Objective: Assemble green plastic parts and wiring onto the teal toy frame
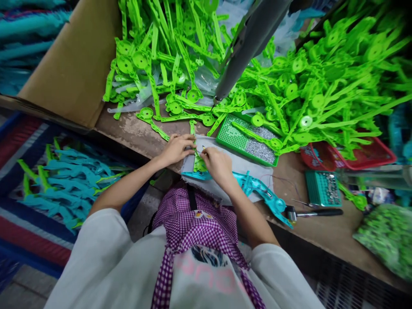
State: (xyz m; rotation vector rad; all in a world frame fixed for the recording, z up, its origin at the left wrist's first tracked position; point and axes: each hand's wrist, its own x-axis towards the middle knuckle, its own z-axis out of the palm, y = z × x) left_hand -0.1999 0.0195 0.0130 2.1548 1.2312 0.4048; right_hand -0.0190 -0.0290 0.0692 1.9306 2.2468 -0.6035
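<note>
On grey pad: left hand (pixel 176 148) and right hand (pixel 216 162) fingers pinched on flat green plastic piece (pixel 198 163).

Both bare forearms reach forward from short white sleeves, elbows bent, converging in front of the chest. Left hand (pixel 178 147) palm down, fingers curled inward, fingertips pointing right and pinched together. Right hand (pixel 216 163) palm down, knuckles up, thumb and index finger pinched at its left edge. The two hands sit close, fingertips nearly meeting. Wrists roughly straight.
</note>
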